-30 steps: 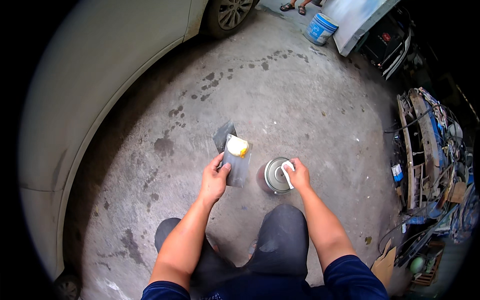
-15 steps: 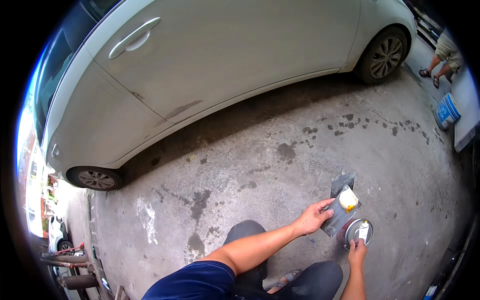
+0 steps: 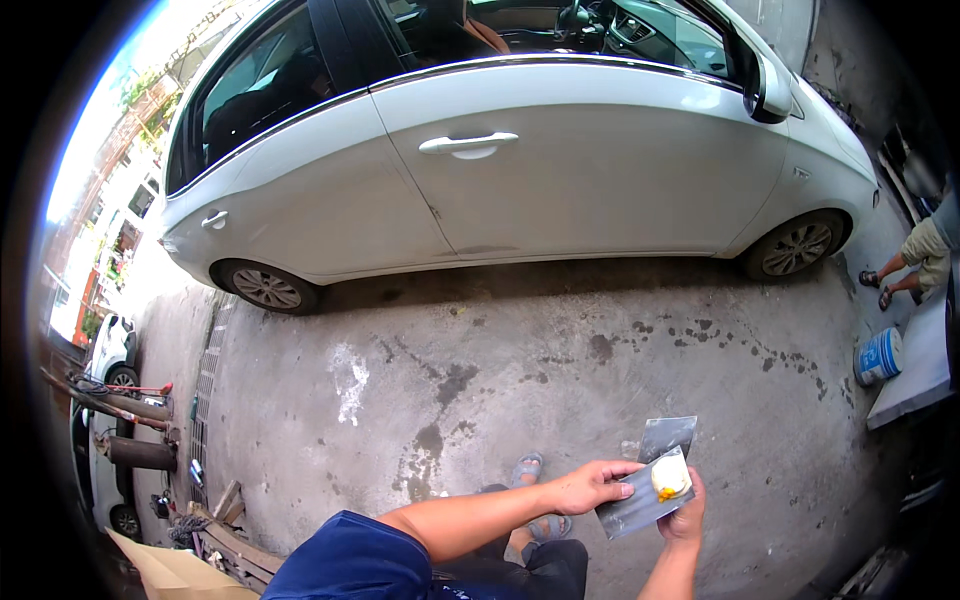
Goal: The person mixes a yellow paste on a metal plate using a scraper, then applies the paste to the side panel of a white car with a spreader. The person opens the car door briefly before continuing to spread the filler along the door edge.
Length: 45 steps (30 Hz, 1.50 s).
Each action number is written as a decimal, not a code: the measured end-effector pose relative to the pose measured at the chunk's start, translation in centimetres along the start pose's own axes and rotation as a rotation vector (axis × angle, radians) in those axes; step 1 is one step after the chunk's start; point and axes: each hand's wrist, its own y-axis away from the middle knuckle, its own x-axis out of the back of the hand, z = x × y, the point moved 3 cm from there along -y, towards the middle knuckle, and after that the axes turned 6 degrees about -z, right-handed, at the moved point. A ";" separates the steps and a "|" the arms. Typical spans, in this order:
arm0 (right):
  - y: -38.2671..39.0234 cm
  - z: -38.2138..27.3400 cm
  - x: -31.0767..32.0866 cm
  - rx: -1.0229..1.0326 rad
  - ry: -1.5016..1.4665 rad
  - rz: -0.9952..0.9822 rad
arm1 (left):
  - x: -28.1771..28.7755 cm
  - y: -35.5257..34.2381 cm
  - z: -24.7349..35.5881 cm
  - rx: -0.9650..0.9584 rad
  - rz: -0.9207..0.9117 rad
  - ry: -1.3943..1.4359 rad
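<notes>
My left hand (image 3: pixel 598 487) pinches a flat grey putty spreader (image 3: pixel 625 515) by its left edge, thumb on top. A white lump of putty (image 3: pixel 668 474) with a yellow-orange dab (image 3: pixel 668 494) sits on the spreader's right part. Behind it, a second darker grey flat sheet (image 3: pixel 668 436) sticks out at the far side; whether the two are joined I cannot tell. My right hand (image 3: pixel 686 513) is closed around the spreader's right edge, beside the putty, its fingers partly hidden underneath.
A white car (image 3: pixel 610 180) stands sideways ahead. Stained concrete floor (image 3: pixel 520 400) lies between it and me. At right are a blue-and-white bucket (image 3: pixel 878 357), a pale panel (image 3: pixel 915 375) and another person's legs (image 3: pixel 905 270). Wooden pieces (image 3: pixel 235 540) and pipes (image 3: pixel 140 453) lie at left.
My right hand has left the round tin and come up to the spreader's right edge. The tin is out of sight. My view has risen, showing more of the car.
</notes>
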 end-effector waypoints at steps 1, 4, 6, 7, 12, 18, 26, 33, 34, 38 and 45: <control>0.7 -0.9 -1.2 0.011 0.069 -0.012 | -1.6 1.6 1.4 0.002 -0.003 0.022; 3.2 -6.0 -7.2 0.177 0.105 -0.027 | -5.1 5.8 5.2 -0.134 0.110 0.144; 4.0 -10.5 -11.5 0.214 0.099 -0.044 | -5.8 8.3 10.2 -0.211 0.113 0.244; 5.2 -11.5 -12.2 0.210 0.122 -0.078 | -6.2 9.6 11.1 -0.278 0.141 0.258; 11.5 -12.4 -19.0 0.127 0.302 -0.266 | -8.5 16.0 15.6 -0.562 0.259 0.363; 14.0 -8.1 -24.8 0.009 0.487 -0.438 | -10.0 20.7 17.7 -0.635 0.064 0.442; 15.5 -4.9 -33.3 -0.025 0.326 -0.392 | -8.5 26.7 16.6 -0.673 0.048 0.129; 16.0 -4.5 -37.5 0.035 0.223 -0.470 | -4.7 33.0 17.2 -0.461 0.117 -0.263; 16.3 -5.0 -38.7 0.086 0.174 -0.480 | -4.2 33.6 16.8 -0.372 0.098 -0.239; 16.4 -7.4 -39.6 0.315 0.494 -0.705 | -5.3 35.2 16.6 -0.312 -0.052 0.383; 16.2 -6.0 -42.9 0.375 0.935 -0.991 | -5.4 35.8 14.5 -0.420 -0.323 0.687</control>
